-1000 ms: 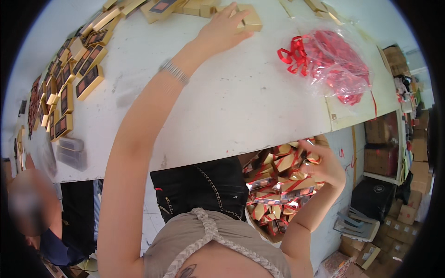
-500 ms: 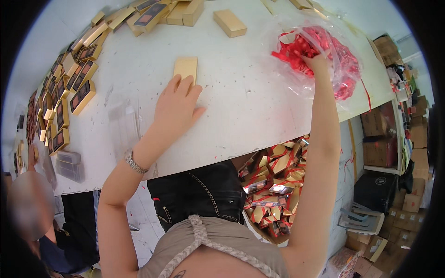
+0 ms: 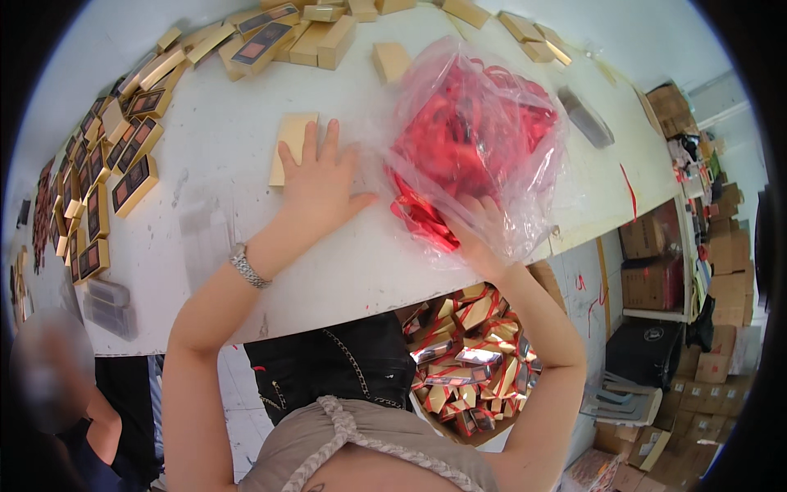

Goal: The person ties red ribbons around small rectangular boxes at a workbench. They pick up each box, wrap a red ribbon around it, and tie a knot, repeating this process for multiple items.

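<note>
My left hand (image 3: 316, 189) is open, its fingers spread over the right edge of a flat gold box (image 3: 287, 148) on the white table. To its right lies a clear plastic bag (image 3: 529, 184) full of red ribbons (image 3: 471, 123). At the bag's near mouth my right hand (image 3: 479, 234) is closed on it, fingers partly behind the film. A bunch of red ribbon (image 3: 422, 217) spills out beside that hand. Whether ribbon is also pinched in the fingers is hard to see.
Gold boxes with dark windowed fronts (image 3: 135, 184) pile up along the left and far edges. A clear plastic case (image 3: 111, 307) sits at the near left. Below the table, a carton holds ribbon-tied gold boxes (image 3: 471, 369). Another person (image 3: 94, 426) is at lower left.
The ribbon bag has come nearer and to the left along with my right hand. My left hand's fingers have spread, and the gold box under them has shifted slightly left.
</note>
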A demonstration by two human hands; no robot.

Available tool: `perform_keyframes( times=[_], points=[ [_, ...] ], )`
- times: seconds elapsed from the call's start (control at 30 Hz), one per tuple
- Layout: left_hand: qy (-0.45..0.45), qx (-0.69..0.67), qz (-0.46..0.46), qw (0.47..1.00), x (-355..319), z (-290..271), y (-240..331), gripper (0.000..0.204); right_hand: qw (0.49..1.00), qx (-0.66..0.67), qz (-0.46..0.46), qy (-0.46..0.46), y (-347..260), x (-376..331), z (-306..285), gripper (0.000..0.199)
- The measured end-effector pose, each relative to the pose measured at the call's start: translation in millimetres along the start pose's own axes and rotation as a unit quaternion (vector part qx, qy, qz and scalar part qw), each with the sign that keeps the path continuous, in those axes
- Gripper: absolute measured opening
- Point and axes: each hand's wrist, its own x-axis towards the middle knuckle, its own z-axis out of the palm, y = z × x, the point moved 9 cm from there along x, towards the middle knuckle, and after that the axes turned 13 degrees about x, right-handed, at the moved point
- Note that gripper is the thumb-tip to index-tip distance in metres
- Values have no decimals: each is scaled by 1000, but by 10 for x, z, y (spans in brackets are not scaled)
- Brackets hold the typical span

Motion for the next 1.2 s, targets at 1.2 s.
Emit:
perform_keyframes(
  times=[1.2],
  points=[
    [-117, -424, -71, 895, 81, 24, -880, 78, 972, -94, 213, 6, 785, 1224, 276, 59]
  ],
)
